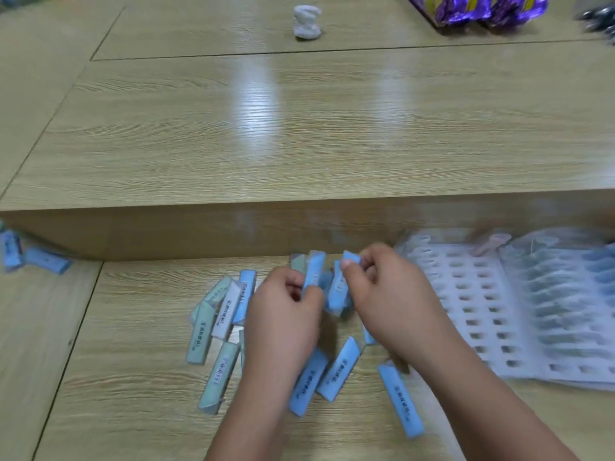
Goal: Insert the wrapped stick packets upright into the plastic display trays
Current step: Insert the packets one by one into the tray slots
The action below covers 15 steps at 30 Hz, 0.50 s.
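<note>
Several wrapped stick packets [219, 371], blue, pale green and grey with printed labels, lie scattered flat on the low wooden table under my hands. My left hand [286, 314] is closed around a bunch of packets [314, 271] held upright. Just to its right, my right hand [382, 294] pinches one blue packet [337, 294] by its top end. A white plastic display tray [472, 311] with rows of empty slots lies to the right. Beside it a second tray [559, 311] holds rows of packets.
A raised wooden table step [299, 227] runs across just behind my hands. Two loose blue packets [30, 257] lie at the far left. A crumpled white tissue [307, 22] and purple foil bags [482, 8] sit far back on the upper surface.
</note>
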Available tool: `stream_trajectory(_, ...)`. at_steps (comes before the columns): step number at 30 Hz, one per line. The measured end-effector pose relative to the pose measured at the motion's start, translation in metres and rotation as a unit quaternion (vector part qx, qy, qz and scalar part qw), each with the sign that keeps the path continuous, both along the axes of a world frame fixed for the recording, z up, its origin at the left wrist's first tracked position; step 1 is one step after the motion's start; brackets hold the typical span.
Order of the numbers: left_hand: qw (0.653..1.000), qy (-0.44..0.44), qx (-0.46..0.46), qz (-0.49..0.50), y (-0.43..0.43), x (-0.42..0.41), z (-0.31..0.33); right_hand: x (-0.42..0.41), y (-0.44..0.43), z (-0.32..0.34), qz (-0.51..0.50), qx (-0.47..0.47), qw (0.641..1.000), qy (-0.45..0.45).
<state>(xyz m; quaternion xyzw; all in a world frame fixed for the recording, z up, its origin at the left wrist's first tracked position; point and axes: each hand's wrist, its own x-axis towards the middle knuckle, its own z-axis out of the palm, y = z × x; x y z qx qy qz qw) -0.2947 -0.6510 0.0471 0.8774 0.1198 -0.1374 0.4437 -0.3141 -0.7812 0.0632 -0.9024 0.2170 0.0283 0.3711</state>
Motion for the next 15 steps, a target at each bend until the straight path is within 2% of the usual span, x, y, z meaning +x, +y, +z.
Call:
stream_trajectory(5,0.989,-0.033,-0.142,0.000,0.003,-0.019,0.036,-0.032,-0.024,0.043,-0.030,0.232,0.972,-0.019)
stream_trajectory(8,0.979,-0.057,-0.193,-0.017,-0.016,-0.032,0.050,-0.054,-0.049,0.055,-0.086,0.318,0.944,-0.027)
stream_trajectory(11,0.972,-0.054,-0.225,-0.047,-0.046,-0.043,0.055,-0.076,-0.081,0.061,-0.138,0.344,0.928,-0.028)
stream_trajectory(15,0.967,-0.035,-0.243,-0.072,-0.091,-0.058,0.054,-0.111,-0.136,0.061,-0.131,0.308,0.942,-0.030)
